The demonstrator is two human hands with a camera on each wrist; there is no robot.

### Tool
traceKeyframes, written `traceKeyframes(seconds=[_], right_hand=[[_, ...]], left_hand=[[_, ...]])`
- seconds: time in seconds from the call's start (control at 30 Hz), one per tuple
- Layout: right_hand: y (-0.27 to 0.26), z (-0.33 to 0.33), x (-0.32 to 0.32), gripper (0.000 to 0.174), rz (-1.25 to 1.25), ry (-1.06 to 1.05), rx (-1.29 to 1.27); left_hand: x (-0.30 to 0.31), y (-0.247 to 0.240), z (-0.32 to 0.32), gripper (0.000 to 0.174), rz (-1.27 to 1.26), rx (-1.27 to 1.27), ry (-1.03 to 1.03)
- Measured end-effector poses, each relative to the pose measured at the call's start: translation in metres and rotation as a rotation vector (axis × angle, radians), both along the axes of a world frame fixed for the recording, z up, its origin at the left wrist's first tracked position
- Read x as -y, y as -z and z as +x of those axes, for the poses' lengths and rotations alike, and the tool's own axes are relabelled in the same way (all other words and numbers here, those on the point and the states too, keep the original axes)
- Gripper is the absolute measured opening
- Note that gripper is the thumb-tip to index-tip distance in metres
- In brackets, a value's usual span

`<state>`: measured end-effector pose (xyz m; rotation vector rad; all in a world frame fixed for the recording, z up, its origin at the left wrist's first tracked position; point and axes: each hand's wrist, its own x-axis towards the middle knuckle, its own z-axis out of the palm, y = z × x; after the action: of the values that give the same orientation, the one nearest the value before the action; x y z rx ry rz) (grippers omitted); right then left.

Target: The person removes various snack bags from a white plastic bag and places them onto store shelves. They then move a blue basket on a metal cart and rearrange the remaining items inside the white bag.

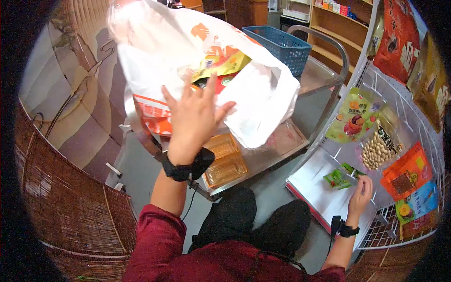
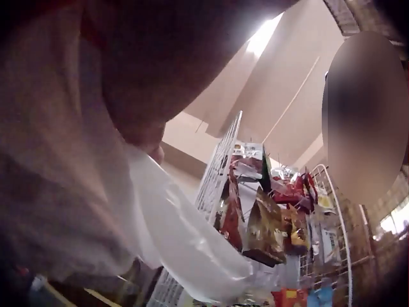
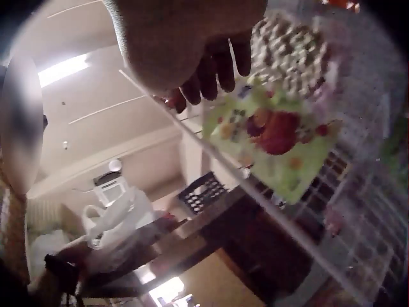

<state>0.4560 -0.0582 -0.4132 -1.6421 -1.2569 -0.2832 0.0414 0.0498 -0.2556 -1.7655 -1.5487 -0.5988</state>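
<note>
A white plastic bag (image 1: 155, 61) with orange print stands on a metal cart, its mouth gaping. Inside it a yellow packet (image 1: 223, 65) and some red packaging show. My left hand (image 1: 190, 110) is spread over the front of the bag, fingers apart and pointing toward the yellow packet. At the right, my right hand (image 1: 361, 195) is at the display rack with fingers loosely bent. Its fingertips are right beside a small green packet (image 1: 337, 179) low on the rack. In the right wrist view the fingers (image 3: 208, 80) hang slightly bent, with no item visible between them.
The metal cart (image 1: 300, 87) also bears a blue basket (image 1: 277, 44) and clear-lidded orange boxes (image 1: 225, 162). Snack bags hang on the rack, including a green bag (image 1: 352, 115), a bag of pale nuts (image 1: 378, 150) and an orange bag (image 1: 406, 171). Woven screens (image 1: 70, 197) stand left.
</note>
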Motion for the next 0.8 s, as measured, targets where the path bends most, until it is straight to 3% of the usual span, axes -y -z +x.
traceKeyframes(seconds=[0.07, 0.13, 0.33, 0.4, 0.53, 0.6, 0.73, 0.8], right_hand=[[-0.034, -0.029, -0.017, 0.011, 0.085, -0.237, 0.070], [-0.066, -0.063, -0.037, 0.013, 0.139, -0.315, 0.222], [-0.142, -0.182, -0.094, 0.023, 0.272, -0.884, 0.396], [-0.152, -0.218, -0.107, 0.024, 0.251, -1.027, 0.538], [-0.154, -0.265, -0.125, 0.020, 0.276, -1.049, 0.780], [-0.145, -0.276, -0.140, 0.021, 0.094, -0.967, 0.864], [-0.150, -0.281, -0.150, 0.027, -0.112, -0.923, 0.771], [-0.156, -0.286, -0.151, 0.023, -0.255, -0.897, 0.807]], left_hand=[[0.006, 0.001, 0.001, 0.056, -0.121, 0.063, 0.031], [0.016, 0.009, 0.001, 0.045, -0.237, -0.036, 0.106], [0.041, 0.035, -0.011, 0.032, -0.033, 0.060, 0.379], [0.052, 0.035, -0.019, 0.031, -0.085, 0.050, 0.362], [0.067, 0.034, -0.034, 0.032, -0.132, 0.054, 0.292], [0.071, 0.035, -0.042, 0.031, -0.117, 0.074, 0.260], [0.069, 0.039, -0.060, 0.028, -0.071, 0.150, 0.209], [0.065, 0.043, -0.063, 0.018, -0.035, 0.099, 0.231]])
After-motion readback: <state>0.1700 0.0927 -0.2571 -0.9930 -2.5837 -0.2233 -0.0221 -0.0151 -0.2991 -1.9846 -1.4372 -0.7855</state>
